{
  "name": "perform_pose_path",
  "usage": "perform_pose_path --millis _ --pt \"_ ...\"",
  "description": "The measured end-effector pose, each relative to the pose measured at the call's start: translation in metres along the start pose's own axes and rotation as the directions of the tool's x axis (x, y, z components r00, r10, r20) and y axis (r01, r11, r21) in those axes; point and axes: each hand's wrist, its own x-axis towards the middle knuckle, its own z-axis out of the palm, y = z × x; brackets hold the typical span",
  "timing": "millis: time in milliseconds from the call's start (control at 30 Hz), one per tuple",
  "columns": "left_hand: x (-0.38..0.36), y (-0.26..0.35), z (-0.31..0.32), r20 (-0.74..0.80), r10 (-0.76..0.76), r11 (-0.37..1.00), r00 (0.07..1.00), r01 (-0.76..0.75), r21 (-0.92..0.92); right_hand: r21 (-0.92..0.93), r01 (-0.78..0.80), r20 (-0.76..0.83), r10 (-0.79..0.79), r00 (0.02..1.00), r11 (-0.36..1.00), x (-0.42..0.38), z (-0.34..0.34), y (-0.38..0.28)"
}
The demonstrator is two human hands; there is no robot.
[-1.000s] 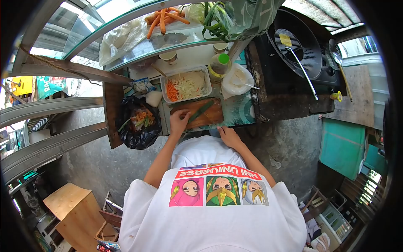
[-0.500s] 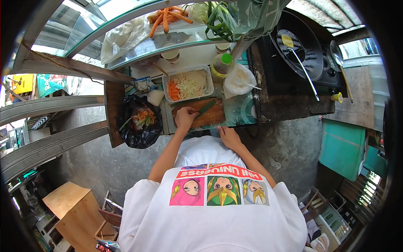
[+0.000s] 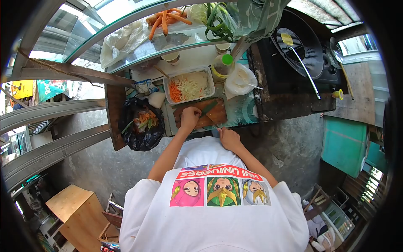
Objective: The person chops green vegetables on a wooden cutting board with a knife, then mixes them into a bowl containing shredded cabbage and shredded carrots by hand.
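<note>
A wooden cutting board [image 3: 218, 114] lies at the counter's front edge, with a long green leek leaf [image 3: 208, 107] slanting across it. My left hand [image 3: 190, 119] is over the board's left part, fingers closed together at the leaf's near end. My right hand [image 3: 229, 137] is wrapped round a knife at the front edge; its handle is hidden in the fist. The thin knife blade [image 3: 213, 122] points up and left over the board. Just behind is a white plastic tub [image 3: 213, 89] holding shredded carrot [image 3: 174, 91] and shredded cabbage [image 3: 191, 88].
A black bag [image 3: 138, 140] of vegetable scraps hangs at the left. Behind the board stand a green-capped bottle [image 3: 220, 72] and a white bag [image 3: 240, 80]. A stove with a black wok [image 3: 312, 54] is to the right; carrots [image 3: 165, 25] and leeks [image 3: 224, 21] lie on the glass shelf.
The knife blade now shows plainly, angled over the board from my right hand. My left hand remains at the leaf with its fingers closed. The whole view has shifted slightly.
</note>
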Motion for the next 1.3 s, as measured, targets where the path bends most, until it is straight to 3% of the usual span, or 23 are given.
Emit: perform_pose_path --millis 67,133,367,467,533,567,700,767,833,900,967,1000,1067,1167,1267,1300 --pt "0.000 0.007 -0.001 -0.004 0.003 1.000 1.000 -0.003 -0.011 -0.038 0.017 0.013 -0.017 1.000 0.999 0.004 0.004 0.003" --pt "-0.007 0.017 -0.006 -0.035 -0.097 0.995 0.995 0.099 0.035 -0.030 0.019 0.009 -0.019 1.000 0.999 0.006 0.004 0.007" --pt "-0.007 -0.001 0.016 -0.098 -0.083 0.992 0.992 0.091 0.090 -0.041 0.019 0.001 -0.019 1.000 0.999 0.004 0.001 0.002" --pt "-0.002 -0.003 0.014 -0.049 -0.136 0.986 0.990 0.140 0.089 -0.035 0.012 0.015 -0.011 1.000 0.999 0.007 0.005 0.006" --pt "-0.001 -0.002 0.005 0.118 -0.184 0.962 0.976 0.154 0.227 -0.026 0.008 0.005 -0.008 1.000 1.000 0.005 0.003 0.006" --pt "-0.002 -0.001 0.001 0.120 -0.176 0.962 0.977 0.145 0.230 -0.017 0.009 0.002 -0.009 1.000 1.000 0.005 0.002 0.005" --pt "-0.002 0.019 -0.020 0.178 -0.164 0.979 0.970 0.137 0.154 0.043 -0.003 0.009 0.003 1.000 0.999 0.006 0.001 0.011" --pt "0.006 0.033 -0.025 0.214 -0.141 0.986 0.967 0.117 0.122 0.200 0.084 0.035 -0.093 0.995 0.976 0.009 0.003 0.027" --pt "0.016 0.046 -0.022 0.197 -0.013 1.000 0.980 0.008 0.023 0.245 0.134 0.065 -0.154 0.986 0.960 0.002 -0.004 0.039" --pt "0.033 0.047 -0.008 0.223 0.019 0.999 0.975 -0.012 -0.031 0.292 0.172 0.093 -0.207 0.974 0.941 -0.007 -0.014 0.052" --pt "0.042 0.041 0.006 0.247 0.053 0.996 0.968 -0.032 -0.088 0.460 -0.065 0.350 -0.113 0.930 0.886 -0.015 -0.028 0.065" --pt "0.047 0.042 0.011 0.219 0.064 0.996 0.974 -0.049 -0.071 0.461 -0.067 0.344 -0.109 0.933 0.885 -0.018 -0.034 0.069" --pt "0.047 0.041 0.022 0.202 0.077 0.996 0.976 -0.068 -0.055 0.620 -0.239 0.373 -0.012 0.928 0.747 -0.029 -0.041 0.078" --pt "0.036 0.045 0.024 0.146 0.065 0.998 0.987 -0.065 -0.004 0.625 -0.310 0.368 0.080 0.926 0.717 -0.042 -0.045 0.093" --pt "0.032 0.036 0.034 0.031 0.079 0.996 0.996 -0.080 0.029 0.658 -0.293 0.340 0.074 0.937 0.694 -0.048 -0.033 0.109" --pt "0.030 0.034 0.037 -0.045 0.192 0.975 0.980 -0.185 0.122 0.658 -0.296 0.341 0.076 0.937 0.693 -0.050 -0.034 0.110"
